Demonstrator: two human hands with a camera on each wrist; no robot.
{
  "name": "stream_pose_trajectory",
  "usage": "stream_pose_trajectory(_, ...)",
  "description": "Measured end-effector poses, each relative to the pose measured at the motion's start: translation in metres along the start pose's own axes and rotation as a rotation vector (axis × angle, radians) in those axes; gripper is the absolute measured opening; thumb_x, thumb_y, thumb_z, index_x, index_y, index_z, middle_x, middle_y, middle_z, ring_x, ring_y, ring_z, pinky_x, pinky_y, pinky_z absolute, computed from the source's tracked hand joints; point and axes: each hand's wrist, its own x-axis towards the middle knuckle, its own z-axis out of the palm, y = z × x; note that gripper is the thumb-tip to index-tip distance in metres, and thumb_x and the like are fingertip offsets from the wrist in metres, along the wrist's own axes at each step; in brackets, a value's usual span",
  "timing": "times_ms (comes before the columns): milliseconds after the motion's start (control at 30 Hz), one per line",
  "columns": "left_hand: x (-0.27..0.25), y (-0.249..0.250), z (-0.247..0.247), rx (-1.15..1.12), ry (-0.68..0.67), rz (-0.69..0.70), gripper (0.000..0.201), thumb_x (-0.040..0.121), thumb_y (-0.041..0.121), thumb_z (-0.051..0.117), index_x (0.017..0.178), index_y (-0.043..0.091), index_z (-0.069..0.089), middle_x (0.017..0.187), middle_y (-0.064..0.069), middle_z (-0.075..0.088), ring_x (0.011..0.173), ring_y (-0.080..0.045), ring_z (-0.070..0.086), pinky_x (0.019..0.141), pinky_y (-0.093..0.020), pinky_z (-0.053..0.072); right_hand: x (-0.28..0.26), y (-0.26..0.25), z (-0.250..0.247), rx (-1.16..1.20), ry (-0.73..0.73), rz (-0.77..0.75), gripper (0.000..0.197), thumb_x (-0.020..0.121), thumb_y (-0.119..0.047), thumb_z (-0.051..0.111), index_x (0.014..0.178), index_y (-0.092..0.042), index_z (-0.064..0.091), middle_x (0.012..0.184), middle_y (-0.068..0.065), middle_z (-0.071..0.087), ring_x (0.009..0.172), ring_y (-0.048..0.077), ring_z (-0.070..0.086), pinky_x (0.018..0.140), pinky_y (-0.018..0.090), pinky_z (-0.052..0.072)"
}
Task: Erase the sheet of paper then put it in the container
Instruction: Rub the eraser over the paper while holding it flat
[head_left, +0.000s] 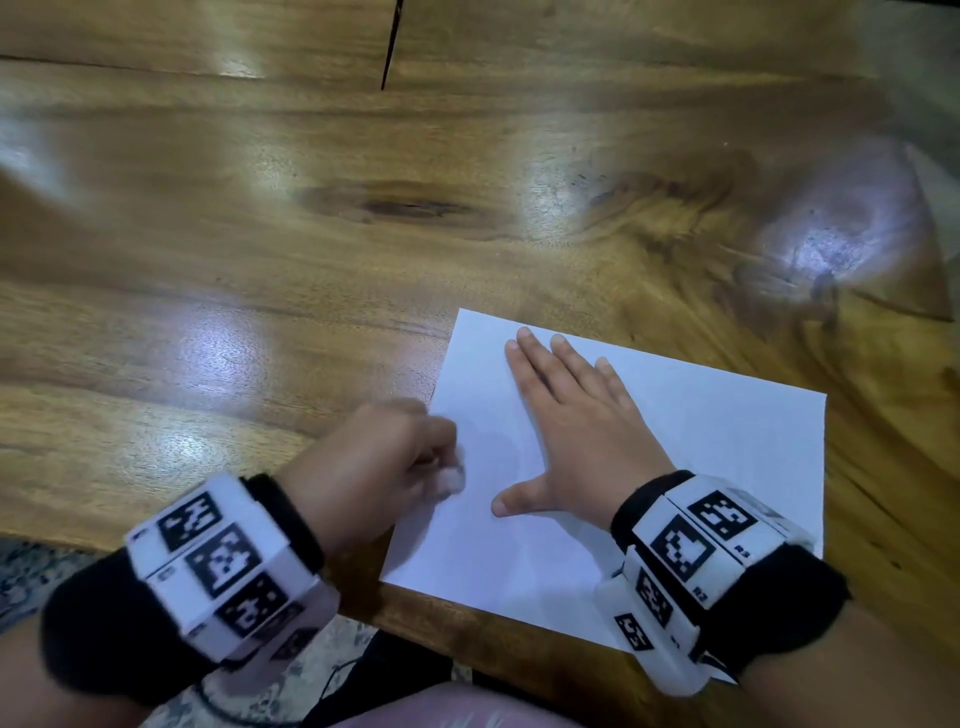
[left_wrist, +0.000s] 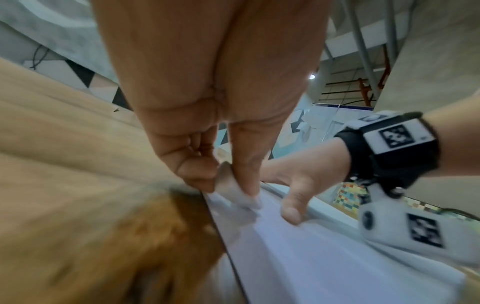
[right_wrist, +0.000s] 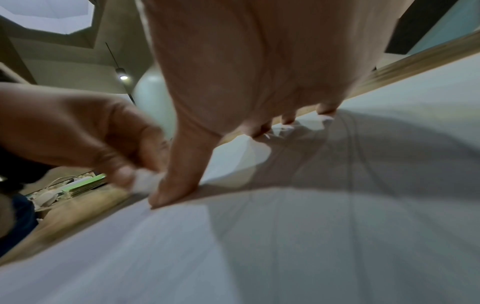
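Note:
A white sheet of paper (head_left: 701, 457) lies on the wooden table (head_left: 311, 260) near its front edge. My right hand (head_left: 566, 415) rests flat on the sheet with straight, spread fingers, holding it down. My left hand (head_left: 410, 457) pinches a small white eraser (head_left: 452, 479) against the sheet's left part, blurred by motion. The left wrist view shows the eraser (left_wrist: 231, 191) between thumb and fingers, its tip on the paper (left_wrist: 324, 257). In the right wrist view my thumb presses the paper (right_wrist: 285, 236) beside the eraser (right_wrist: 146, 181). No container is in view.
Bare wood with dark knots stretches behind and to the left of the sheet. The table's front edge (head_left: 467, 639) runs just below the sheet, with patterned floor and my lap beneath it.

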Motion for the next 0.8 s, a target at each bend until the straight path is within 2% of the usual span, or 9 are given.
stream_pose_trajectory(67,0.012,0.006,0.001,0.015,0.069,0.006,0.011,0.077,0.024,0.066,0.070,0.021,0.059,0.077,-0.001,0.057,0.069,-0.016,0.052,0.059,-0.020,0.035,0.000,0.000,0.000,0.009,0.003,0.002,0.133,0.062,-0.069,0.068,0.145,-0.026,-0.026,0.152,-0.014,-0.032,0.141,0.010,-0.027,0.117,0.038,-0.014)
stream_pose_trajectory(167,0.000,0.004,0.011,0.013,0.048,0.045,0.012,0.077,0.026,0.059,0.067,0.019,0.057,0.071,0.003,0.049,0.064,-0.012,0.046,0.055,-0.018,0.029,0.000,0.000,-0.001,0.014,-0.006,-0.001,0.132,0.062,-0.069,0.068,0.145,-0.026,-0.026,0.152,-0.015,-0.032,0.141,0.010,-0.028,0.116,0.038,-0.015)
stream_pose_trajectory(233,-0.015,0.003,0.015,-0.021,-0.026,0.038,0.008,0.074,0.028,0.054,0.069,0.023,0.053,0.071,0.006,0.048,0.065,-0.010,0.047,0.058,-0.020,0.034,0.001,0.000,0.000,0.024,-0.002,-0.009,0.133,0.062,-0.070,0.068,0.145,-0.026,-0.026,0.152,-0.015,-0.032,0.141,0.010,-0.028,0.116,0.037,-0.016)
stream_pose_trajectory(333,-0.024,0.003,0.016,-0.018,-0.005,0.011,0.011,0.073,0.025,0.056,0.069,0.025,0.046,0.071,0.005,0.050,0.063,-0.011,0.050,0.059,-0.027,0.041,0.001,0.003,-0.001,0.065,-0.015,-0.029,0.134,0.061,-0.064,0.073,0.147,-0.023,-0.022,0.153,-0.013,-0.030,0.141,0.009,-0.027,0.115,0.034,-0.016)
stream_pose_trajectory(433,-0.017,0.005,0.012,0.000,-0.047,-0.020,0.018,0.072,0.015,0.067,0.064,0.022,0.051,0.063,0.013,0.044,0.057,-0.001,0.046,0.054,-0.015,0.038,-0.001,0.014,-0.010,0.155,-0.041,-0.044,0.132,0.063,-0.048,0.081,0.149,-0.019,-0.015,0.155,-0.010,-0.025,0.142,0.005,-0.021,0.114,0.021,-0.011)
stream_pose_trajectory(467,-0.012,0.008,0.007,0.013,-0.085,-0.040,0.016,0.071,0.016,0.070,0.063,0.020,0.056,0.059,0.015,0.044,0.053,0.004,0.044,0.053,-0.007,0.032,-0.002,0.017,-0.012,0.169,-0.044,-0.051,0.131,0.063,-0.045,0.082,0.149,-0.019,-0.013,0.155,-0.011,-0.024,0.142,0.004,-0.020,0.113,0.018,-0.010)
stream_pose_trajectory(533,0.006,0.013,-0.006,0.043,-0.132,-0.085,0.008,0.068,0.021,0.073,0.065,0.019,0.065,0.051,0.015,0.048,0.048,0.004,0.047,0.050,-0.005,0.033,-0.003,0.018,-0.013,0.169,-0.042,-0.060,0.131,0.063,-0.045,0.082,0.150,-0.018,-0.013,0.155,-0.011,-0.024,0.142,0.005,-0.020,0.112,0.017,-0.009)
stream_pose_trajectory(667,0.064,0.025,-0.033,0.031,0.111,-0.159,0.012,0.070,0.018,0.073,0.082,0.017,0.070,0.062,0.005,0.055,0.061,-0.010,0.050,0.048,-0.008,0.032,-0.001,0.015,-0.008,0.144,-0.028,-0.069,0.133,0.062,-0.050,0.081,0.149,-0.018,-0.014,0.156,-0.008,-0.025,0.142,0.007,-0.022,0.115,0.022,-0.010)
stream_pose_trajectory(800,0.092,0.033,-0.027,0.057,0.247,-0.173,0.012,0.074,0.017,0.068,0.084,0.011,0.069,0.074,-0.002,0.057,0.071,-0.016,0.049,0.059,-0.022,0.030,-0.001,0.017,-0.008,0.128,-0.027,-0.069,0.133,0.062,-0.052,0.080,0.149,-0.018,-0.015,0.156,-0.008,-0.025,0.142,0.007,-0.022,0.115,0.023,-0.011)
